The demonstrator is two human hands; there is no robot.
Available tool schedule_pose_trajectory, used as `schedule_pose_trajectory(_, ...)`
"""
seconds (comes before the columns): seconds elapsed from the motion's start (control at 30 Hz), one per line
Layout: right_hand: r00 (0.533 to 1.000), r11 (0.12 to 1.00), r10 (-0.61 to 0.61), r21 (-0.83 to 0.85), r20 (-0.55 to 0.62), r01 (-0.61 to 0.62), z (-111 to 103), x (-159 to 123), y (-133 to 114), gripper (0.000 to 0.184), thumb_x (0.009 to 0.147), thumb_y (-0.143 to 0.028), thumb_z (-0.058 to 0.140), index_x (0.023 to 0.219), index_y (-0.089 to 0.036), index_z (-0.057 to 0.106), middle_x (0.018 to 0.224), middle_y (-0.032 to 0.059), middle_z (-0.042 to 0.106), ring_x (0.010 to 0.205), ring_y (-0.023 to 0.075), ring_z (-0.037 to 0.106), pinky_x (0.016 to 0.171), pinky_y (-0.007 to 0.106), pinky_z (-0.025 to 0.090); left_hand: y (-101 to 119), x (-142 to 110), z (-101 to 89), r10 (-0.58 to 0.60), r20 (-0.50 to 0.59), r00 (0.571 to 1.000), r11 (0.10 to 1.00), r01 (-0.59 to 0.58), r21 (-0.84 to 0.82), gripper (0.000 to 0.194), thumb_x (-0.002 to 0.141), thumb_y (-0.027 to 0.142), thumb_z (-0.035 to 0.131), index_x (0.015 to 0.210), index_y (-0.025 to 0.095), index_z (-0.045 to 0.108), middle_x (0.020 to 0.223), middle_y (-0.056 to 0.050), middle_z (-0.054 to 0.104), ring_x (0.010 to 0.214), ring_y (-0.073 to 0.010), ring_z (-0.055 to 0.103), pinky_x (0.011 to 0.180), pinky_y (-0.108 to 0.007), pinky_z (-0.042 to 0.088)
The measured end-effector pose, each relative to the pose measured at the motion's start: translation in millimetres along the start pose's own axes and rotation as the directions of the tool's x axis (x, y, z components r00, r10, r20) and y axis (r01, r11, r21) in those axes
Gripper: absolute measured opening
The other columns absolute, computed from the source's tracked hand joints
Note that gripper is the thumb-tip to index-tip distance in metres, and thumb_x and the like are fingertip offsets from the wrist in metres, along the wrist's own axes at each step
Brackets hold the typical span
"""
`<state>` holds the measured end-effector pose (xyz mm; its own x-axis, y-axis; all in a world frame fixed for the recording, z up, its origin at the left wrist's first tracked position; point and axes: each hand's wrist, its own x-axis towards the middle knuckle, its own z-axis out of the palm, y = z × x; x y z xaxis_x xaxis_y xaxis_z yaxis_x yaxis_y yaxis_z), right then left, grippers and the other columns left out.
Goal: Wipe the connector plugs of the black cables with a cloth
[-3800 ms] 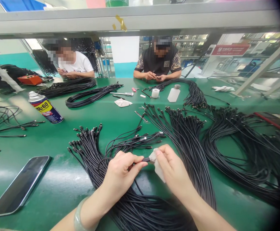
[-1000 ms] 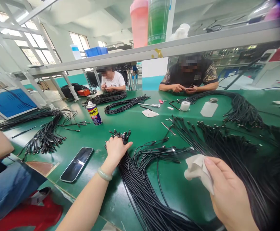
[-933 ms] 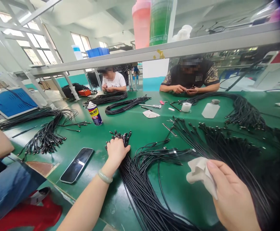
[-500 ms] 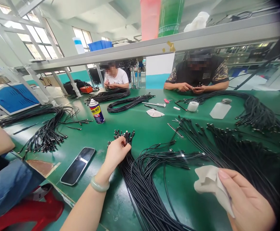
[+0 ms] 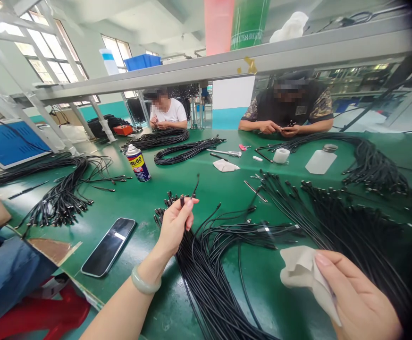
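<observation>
While the desk (image 5: 172, 175) supported the cable bundle (image 5: 211, 281), the right grip (image 5: 359, 290) was located to the bundle's right and the left grip (image 5: 173, 228) at its far end. Both were clamped, thumb to fingers: the right on a white cloth (image 5: 298, 268), the left on a black connector (image 5: 182, 200) pointing upward.

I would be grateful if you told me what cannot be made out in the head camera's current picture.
Head view, left hand: how many cable ends it grips is hidden by its fingers.
Head view, held cloth: partly covered by the right hand.
Head view, bundle: its near end is cut off by the bottom edge.
Head view, can: the fine print is too small to read.
Head view, pink cup: its top is cut off by the top edge.
</observation>
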<state>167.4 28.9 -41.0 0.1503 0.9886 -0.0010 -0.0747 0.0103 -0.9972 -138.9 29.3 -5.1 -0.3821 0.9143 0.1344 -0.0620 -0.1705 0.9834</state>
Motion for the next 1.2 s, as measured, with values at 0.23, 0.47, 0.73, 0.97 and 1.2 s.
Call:
schedule_pose_trajectory(0.23,0.99,0.99,0.124,0.053,0.065,-0.128,10,-7,-26,0.032,0.077,-0.052,0.077,0.085,-0.022,0.068,0.072,0.0026,0.065,0.059,0.0158,0.054,0.049,0.022,0.05,3,-7,-1.6,0.235,-0.003,0.972,0.965,-0.234,-0.123,0.035,0.09,0.048,0.064,0.112,0.021,0.07,0.073,0.0,0.061,0.05,-0.0067,0.044,0.046,-0.02,0.037)
schedule_pose_trajectory(0.47,0.883,0.822,0.354,0.347,0.309,-0.451,16,-8,-35,0.025,0.078,-0.041,0.08,0.081,-0.019,0.068,0.068,-0.0019,0.057,0.057,0.0109,0.046,0.05,0.019,0.043,13,-22,-5.0,0.352,0.527,0.773,0.82,-0.526,0.224,0.018,0.092,0.028,0.063,0.088,0.021,0.08,0.064,-0.005,0.064,0.058,-0.0136,0.052,0.053,-0.025,0.041)
schedule_pose_trajectory(0.73,0.913,0.862,0.221,0.37,0.343,-0.347,16,-9,-39,0.021,0.091,-0.037,0.067,0.084,-0.018,0.066,0.077,0.0008,0.063,0.069,0.0132,0.051,0.063,0.021,0.043,18,-21,-4.6,0.322,0.721,0.613,0.719,-0.654,0.235,0.019,0.089,0.013,0.06,0.089,0.022,0.076,0.065,-0.003,0.065,0.058,-0.0139,0.055,0.052,-0.024,0.041)
schedule_pose_trajectory(0.97,0.938,0.873,0.162,0.398,0.307,-0.281,16,-11,-47,0.021,0.089,-0.037,0.069,0.081,-0.017,0.065,0.071,-0.0001,0.062,0.06,0.0118,0.053,0.057,0.022,0.044,18,-20,-4.3,0.313,0.739,0.596,0.686,-0.68,0.259,0.018,0.09,0.012,0.058,0.089,0.021,0.074,0.067,-0.003,0.064,0.059,-0.0135,0.056,0.054,-0.024,0.042)
schedule_pose_trajectory(1.2,0.962,0.916,0.083,0.36,0.259,-0.176,15,-11,-48,0.023,0.089,-0.039,0.069,0.083,-0.016,0.067,0.066,0.0005,0.065,0.055,0.0097,0.053,0.051,0.019,0.039,17,-19,-6.2,0.34,0.747,0.572,0.665,-0.708,0.239,0.018,0.09,0.008,0.058,0.092,0.02,0.072,0.069,0.0,0.062,0.061,-0.0111,0.055,0.055,-0.022,0.042)
